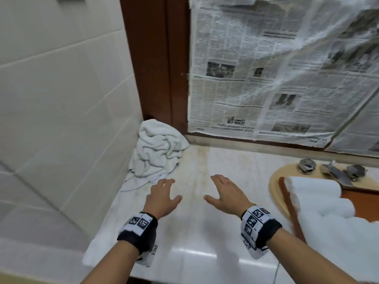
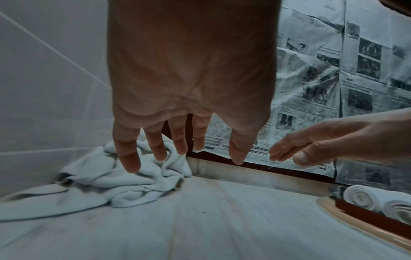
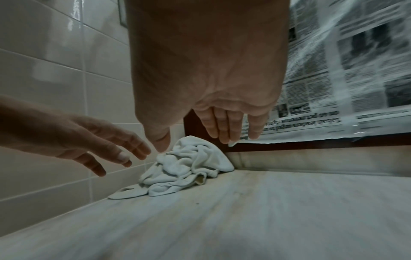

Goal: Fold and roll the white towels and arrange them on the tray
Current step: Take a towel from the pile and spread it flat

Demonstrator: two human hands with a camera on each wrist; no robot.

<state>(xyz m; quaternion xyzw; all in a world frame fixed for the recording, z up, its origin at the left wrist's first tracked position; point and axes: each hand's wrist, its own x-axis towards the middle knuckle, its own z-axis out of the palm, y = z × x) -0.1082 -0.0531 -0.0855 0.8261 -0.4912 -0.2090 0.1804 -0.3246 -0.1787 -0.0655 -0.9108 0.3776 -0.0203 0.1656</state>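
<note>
A crumpled white towel [image 1: 158,152] is heaped in the far left corner of the marble counter [image 1: 205,222], against the tiled wall; it also shows as the towel [image 2: 124,179] and the towel [image 3: 186,167]. My left hand [image 1: 164,195] hovers above the counter just short of that heap, fingers spread and holding nothing. My right hand [image 1: 223,193] hovers beside it, also open and empty. Rolled white towels [image 1: 320,203] lie on a brown tray [image 1: 291,208] at the right; the rolled towels [image 2: 378,202] show their spiral ends.
The tray sits over a beige sink [image 1: 274,187] with chrome taps [image 1: 332,169] behind it. Newspaper [image 1: 266,68] covers the mirror in a dark wooden frame [image 1: 155,58]. White tiles [image 1: 61,99] bound the left side. The counter's front edge runs below my wrists.
</note>
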